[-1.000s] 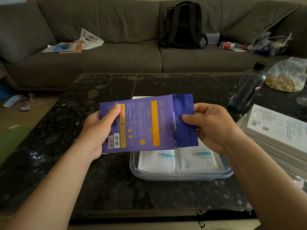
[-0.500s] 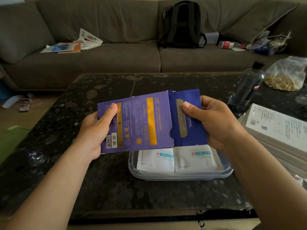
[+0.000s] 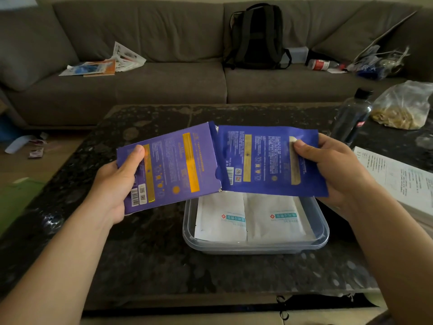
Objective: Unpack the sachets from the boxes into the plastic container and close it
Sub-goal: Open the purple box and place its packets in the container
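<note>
My left hand (image 3: pixel 117 184) grips a flat purple box (image 3: pixel 173 167) with orange stripes by its left end, above the table. My right hand (image 3: pixel 328 167) pinches the right edge of a dark blue sachet (image 3: pixel 269 163) that is almost fully out of the box's open right end. Below them a clear plastic container (image 3: pixel 256 248) sits on the dark table, open, with two white sachets (image 3: pixel 250 216) lying side by side in it. No lid is visible.
A stack of white boxes (image 3: pixel 403 181) lies at the right edge. A dark bottle (image 3: pixel 351 118) and a plastic bag (image 3: pixel 403 106) stand behind it. Behind the black stone table (image 3: pixel 145 254) is a grey sofa with a backpack (image 3: pixel 256 36) and papers.
My right hand has drawn the blue sachet rightward out of the purple box, from a short exposed strip to nearly its whole length. The box has tilted, its left end lower.
</note>
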A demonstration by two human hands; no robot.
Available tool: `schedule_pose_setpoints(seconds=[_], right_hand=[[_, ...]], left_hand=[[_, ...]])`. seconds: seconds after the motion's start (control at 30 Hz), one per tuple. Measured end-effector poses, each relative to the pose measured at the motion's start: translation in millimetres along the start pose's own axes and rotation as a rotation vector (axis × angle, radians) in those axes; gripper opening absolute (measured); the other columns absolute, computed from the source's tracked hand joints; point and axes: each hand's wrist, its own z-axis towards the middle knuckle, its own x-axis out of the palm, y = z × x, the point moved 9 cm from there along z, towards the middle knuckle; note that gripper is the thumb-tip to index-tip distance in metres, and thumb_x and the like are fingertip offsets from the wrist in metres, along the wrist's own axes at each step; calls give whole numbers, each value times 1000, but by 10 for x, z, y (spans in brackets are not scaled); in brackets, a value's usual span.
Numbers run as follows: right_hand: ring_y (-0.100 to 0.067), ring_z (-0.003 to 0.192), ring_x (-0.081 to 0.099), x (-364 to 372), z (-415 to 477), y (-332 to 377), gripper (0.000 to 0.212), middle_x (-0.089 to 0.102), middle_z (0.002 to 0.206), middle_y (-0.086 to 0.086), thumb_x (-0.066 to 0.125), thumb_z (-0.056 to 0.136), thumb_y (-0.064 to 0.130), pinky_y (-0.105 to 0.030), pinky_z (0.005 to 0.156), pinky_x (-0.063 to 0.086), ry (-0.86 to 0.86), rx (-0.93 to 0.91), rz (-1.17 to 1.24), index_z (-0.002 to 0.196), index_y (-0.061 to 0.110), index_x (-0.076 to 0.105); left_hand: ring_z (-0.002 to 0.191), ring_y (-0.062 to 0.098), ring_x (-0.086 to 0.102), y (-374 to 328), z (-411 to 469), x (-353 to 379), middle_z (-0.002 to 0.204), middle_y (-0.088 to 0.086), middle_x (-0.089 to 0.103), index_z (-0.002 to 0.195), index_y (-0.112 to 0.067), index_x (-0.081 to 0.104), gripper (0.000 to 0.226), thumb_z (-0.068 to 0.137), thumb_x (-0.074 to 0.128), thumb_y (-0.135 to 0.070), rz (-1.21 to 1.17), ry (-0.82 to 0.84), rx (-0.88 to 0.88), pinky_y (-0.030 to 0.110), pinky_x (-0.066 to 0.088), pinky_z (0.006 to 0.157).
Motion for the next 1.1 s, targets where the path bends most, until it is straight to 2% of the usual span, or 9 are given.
schedule_pose_setpoints(seconds=[0.23,0.37,0.43,0.57,0.7,0.83,0.9,0.97,1.1], right_hand=[[-18,77,77,-192,-58,28,5,79,89,-4,63,96,17,-33,54,60,-53,11,74,101,17,64],[-22,74,75,-187,-109,147,28,74,83,-9,55,80,-14,-37,59,62,96,-76,178,84,13,61],[-22,71,73,-151,-152,186,31,71,75,-10,53,69,-16,-35,60,62,197,-123,144,69,14,60],[-29,93,75,-32,-217,168,55,77,86,-14,48,80,-28,-38,77,61,285,-270,-90,58,17,67],[-12,109,70,244,-352,70,28,77,104,-1,67,78,-21,-22,87,57,388,-421,-496,66,4,69],[0,140,39,363,-360,-284,56,48,135,35,63,83,-17,-5,100,40,597,-307,-1023,81,36,79],[-4,149,20,326,-386,-417,72,24,151,38,52,86,-14,-11,112,30,678,-175,-1246,100,54,73],[-9,152,14,291,-440,-468,78,10,155,39,49,89,-10,-27,117,35,724,-44,-1351,114,63,63],[-14,148,30,386,-426,-350,63,24,161,25,53,96,3,-33,108,48,575,-106,-1348,134,53,54]], left_hand=[[75,20,76,87,38,-148,81,-2,79,100,-28,70,42,84,67,-66,-7,-64,-68,37,56,66],[69,20,76,127,61,-240,81,0,79,102,-26,71,49,79,70,-70,-51,-119,-110,36,57,64],[65,18,76,131,67,-265,78,0,78,99,-27,70,48,78,70,-71,-72,-139,-118,36,57,64],[65,17,76,128,66,-275,80,-1,79,98,-28,71,52,75,70,-75,-105,-155,-131,35,57,64],[66,17,76,122,43,-240,78,-3,78,98,-30,69,52,74,69,-77,-105,-140,-134,38,58,69],[67,17,76,101,25,-201,78,-3,78,98,-30,68,50,75,70,-75,-98,-125,-114,39,59,71],[68,18,77,92,27,-191,80,-2,79,102,-29,69,53,75,70,-75,-90,-117,-108,40,60,72],[70,18,77,79,21,-170,82,-3,79,106,-28,69,56,76,69,-75,-91,-107,-103,39,59,71],[69,15,76,37,-4,-64,81,-4,79,106,-29,69,53,80,66,-74,-74,-81,-94,36,58,68]])
